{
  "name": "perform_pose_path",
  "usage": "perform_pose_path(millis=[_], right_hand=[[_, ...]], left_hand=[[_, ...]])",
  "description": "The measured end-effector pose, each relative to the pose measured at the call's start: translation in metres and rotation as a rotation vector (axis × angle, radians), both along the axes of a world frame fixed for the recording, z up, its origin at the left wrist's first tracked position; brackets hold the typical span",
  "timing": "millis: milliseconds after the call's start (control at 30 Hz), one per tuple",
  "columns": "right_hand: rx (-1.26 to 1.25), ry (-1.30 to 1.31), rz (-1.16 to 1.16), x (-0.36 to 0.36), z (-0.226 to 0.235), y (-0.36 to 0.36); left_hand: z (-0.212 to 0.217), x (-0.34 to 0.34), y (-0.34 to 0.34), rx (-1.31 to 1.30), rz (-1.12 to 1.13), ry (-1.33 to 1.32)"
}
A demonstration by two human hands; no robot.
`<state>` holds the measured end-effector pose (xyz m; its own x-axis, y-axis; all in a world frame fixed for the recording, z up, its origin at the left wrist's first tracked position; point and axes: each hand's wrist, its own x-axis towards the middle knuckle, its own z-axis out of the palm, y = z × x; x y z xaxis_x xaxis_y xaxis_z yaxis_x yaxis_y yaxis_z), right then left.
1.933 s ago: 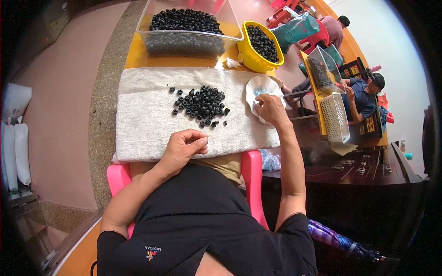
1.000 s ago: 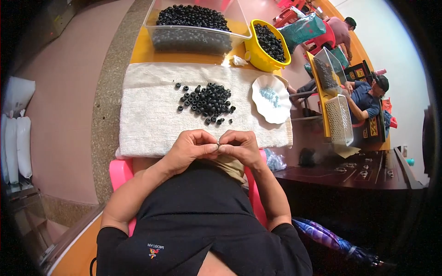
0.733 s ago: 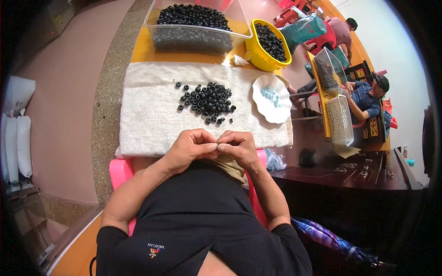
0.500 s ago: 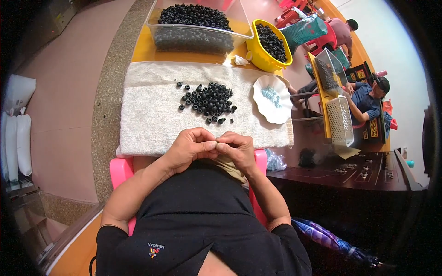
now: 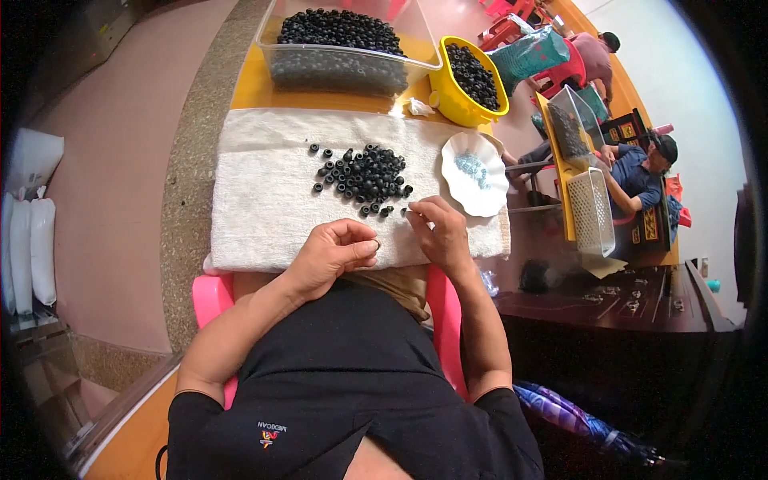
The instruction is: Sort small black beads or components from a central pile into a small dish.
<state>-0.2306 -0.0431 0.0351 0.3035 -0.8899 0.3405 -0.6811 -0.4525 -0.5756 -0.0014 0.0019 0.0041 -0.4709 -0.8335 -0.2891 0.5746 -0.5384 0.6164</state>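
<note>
My left hand (image 5: pixel 332 254) is closed in a pinch over the front edge of the white towel. Between its thumb and forefinger is a small dark round piece (image 5: pixel 377 245), mostly covered by the fingertips. My right hand (image 5: pixel 442 234) reaches over the towel with bent fingers, thumb and forefinger slightly apart. Its fingertips are beside a tiny black piece (image 5: pixel 404 212) at the near right of a pile of black hollow caps (image 5: pixel 370 174). Whether they touch it is unclear. To the right, a scalloped white dish (image 5: pixel 486 200) holds small pale blue bits (image 5: pixel 472 166).
The towel (image 5: pixel 260 196) covers the front of an orange table (image 5: pixel 248 84). Behind it are a clear bin (image 5: pixel 340 68) and a yellow basket (image 5: pixel 448 100), both with black caps, and crumpled white tissue (image 5: pixel 418 106). A co-worker (image 5: pixel 640 176) sits at another table at right.
My right hand has left the left hand's fingertips and moved forward and right to the pile's near edge. My left hand has stayed nearly still, and the piece in its pinch now shows.
</note>
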Motion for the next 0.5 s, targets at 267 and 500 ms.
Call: perform_pose_path(millis=[267,500], right_hand=[[0.031,0.272,0.035,0.002,-0.006,-0.015],[0.035,0.451,0.07,0.003,-0.005,-0.02]], left_hand=[[-0.003,0.001,0.0,-0.044,-0.014,-0.015],[-0.003,0.002,-0.001,-0.033,-0.018,-0.028]])
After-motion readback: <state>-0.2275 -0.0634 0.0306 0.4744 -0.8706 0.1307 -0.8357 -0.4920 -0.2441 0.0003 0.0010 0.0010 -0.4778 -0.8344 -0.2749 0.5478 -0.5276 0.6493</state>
